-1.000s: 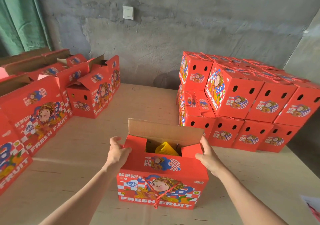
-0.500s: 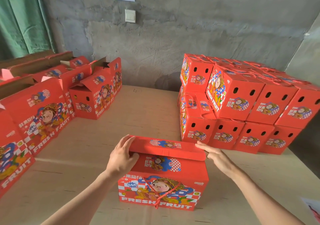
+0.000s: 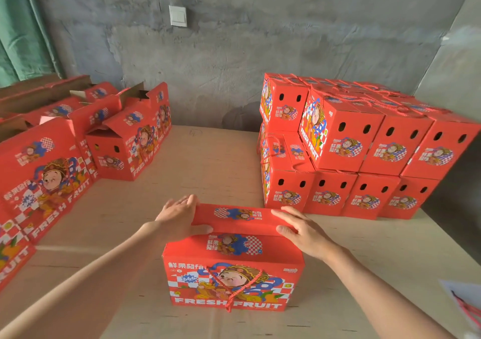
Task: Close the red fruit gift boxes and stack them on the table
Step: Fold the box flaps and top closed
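Box (image 3: 234, 273): one, red, on the table (image 3: 208, 161) near the stack (image 3: 364, 143), in front of its near-left corner and not touching it.
Axis: the long side runs left to right across the view; the big "FRESH FRUIT" face points at the person, with the short ends to either side.
Lid (image 3: 236, 220): folded down along the top.
Cord (image 3: 233, 291): one red loop hanging down the front face.
Left hand (image 3: 179, 216): flat on the lid's left end, fingers straight, thumb along the front edge — gripping nothing.
Right hand (image 3: 302, 229): flat on the lid's right end, fingers spread and straight — pressing, not clasping.
Stack: closed boxes in two tiers; four end faces in the bottom front row and four above, one of them tilted; the rows behind cannot be counted.
Open boxes (image 3: 125, 143): well left of the stack, flaps up; at least four, full count unclear.
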`<state>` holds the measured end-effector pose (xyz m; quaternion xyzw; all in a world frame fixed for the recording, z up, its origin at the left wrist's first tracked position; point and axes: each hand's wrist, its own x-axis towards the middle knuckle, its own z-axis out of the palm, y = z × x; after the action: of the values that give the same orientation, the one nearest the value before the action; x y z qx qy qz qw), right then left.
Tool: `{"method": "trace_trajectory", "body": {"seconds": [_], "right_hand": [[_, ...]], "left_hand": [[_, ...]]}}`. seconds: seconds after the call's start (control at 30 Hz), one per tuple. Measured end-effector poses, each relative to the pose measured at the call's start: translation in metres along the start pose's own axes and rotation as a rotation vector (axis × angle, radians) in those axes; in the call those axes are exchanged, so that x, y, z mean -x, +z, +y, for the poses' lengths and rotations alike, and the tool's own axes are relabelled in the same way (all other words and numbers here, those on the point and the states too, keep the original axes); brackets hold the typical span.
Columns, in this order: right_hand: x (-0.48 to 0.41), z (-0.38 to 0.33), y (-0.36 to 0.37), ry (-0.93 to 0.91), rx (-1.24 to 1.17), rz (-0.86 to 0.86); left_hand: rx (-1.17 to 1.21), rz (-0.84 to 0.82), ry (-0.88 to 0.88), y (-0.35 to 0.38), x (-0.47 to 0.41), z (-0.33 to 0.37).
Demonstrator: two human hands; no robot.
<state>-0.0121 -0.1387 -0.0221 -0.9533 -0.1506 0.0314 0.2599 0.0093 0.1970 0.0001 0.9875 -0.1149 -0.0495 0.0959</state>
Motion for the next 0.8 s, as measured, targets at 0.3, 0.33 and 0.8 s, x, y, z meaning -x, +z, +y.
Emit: {"method": "trace_trajectory", "body": {"seconds": [0.3, 0.33, 0.8], "right_hand": [[-0.0004, -0.0011, 0.0019, -0.014, 0.02, 0.045], [-0.0005, -0.0011, 0.0018, -0.017, 0.02, 0.046], [-0.0002, -0.0051, 0.0034, -0.005, 0.01, 0.055]], "left_hand": [[-0.06, -0.03, 0.118, 0.0047, -0.0084, -0.0057], [-0.064, -0.035, 0.118, 0.0053, -0.0081, -0.0054], [-0.157, -0.112, 0.103, -0.0017, -0.0089, -0.0041]]}}
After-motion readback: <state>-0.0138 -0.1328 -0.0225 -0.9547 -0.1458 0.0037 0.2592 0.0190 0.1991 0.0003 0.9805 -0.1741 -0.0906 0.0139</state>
